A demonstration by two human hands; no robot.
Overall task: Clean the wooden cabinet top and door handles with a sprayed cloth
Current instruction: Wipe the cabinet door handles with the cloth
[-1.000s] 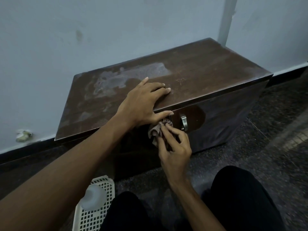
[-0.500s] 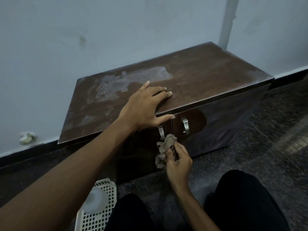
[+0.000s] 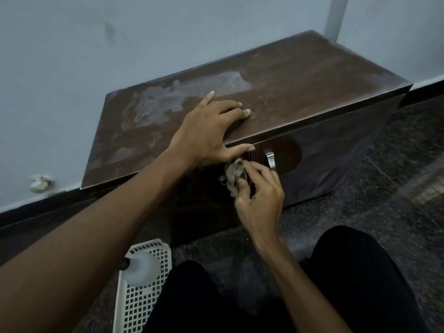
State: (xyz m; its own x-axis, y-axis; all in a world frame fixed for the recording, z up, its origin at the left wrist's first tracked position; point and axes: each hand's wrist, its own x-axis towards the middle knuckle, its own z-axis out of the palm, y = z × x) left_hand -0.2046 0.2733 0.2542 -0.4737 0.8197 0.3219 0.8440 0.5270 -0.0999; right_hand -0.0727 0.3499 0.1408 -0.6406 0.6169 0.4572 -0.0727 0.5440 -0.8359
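The person is working on the handle step of the job. The right hand [image 3: 259,200] is pinching a crumpled grey-brown cloth [image 3: 232,174] between thumb and curled fingertips and pressing it against the cabinet front just under the top's edge, where the left door's handle would be. That handle is hidden behind the fabric, so whether the cloth is wrapping it cannot be told. The left hand [image 3: 206,131] is lying flat on the cabinet top [image 3: 312,75], fingers straight and gripping nothing, thumb hanging over the front lip, apparently bracing the body. Just beside the cloth, the right door's handle [image 3: 270,161] is showing as a short curved strip of brushed metal, uncovered. It is probably calling for the next wipe, a small sideways shift of the pinched cloth. The top is dark wood-grain laminate with a dull sheen, and a pale, streaky patch [image 3: 182,99] is sitting toward its back left, suggesting more wiping may be needed there. The door fronts [image 3: 336,152] are looking glossy. On the speckled stone floor [image 3: 396,183], a white perforated plastic basket [image 3: 141,308] is holding a translucent rounded bottle [image 3: 141,267].
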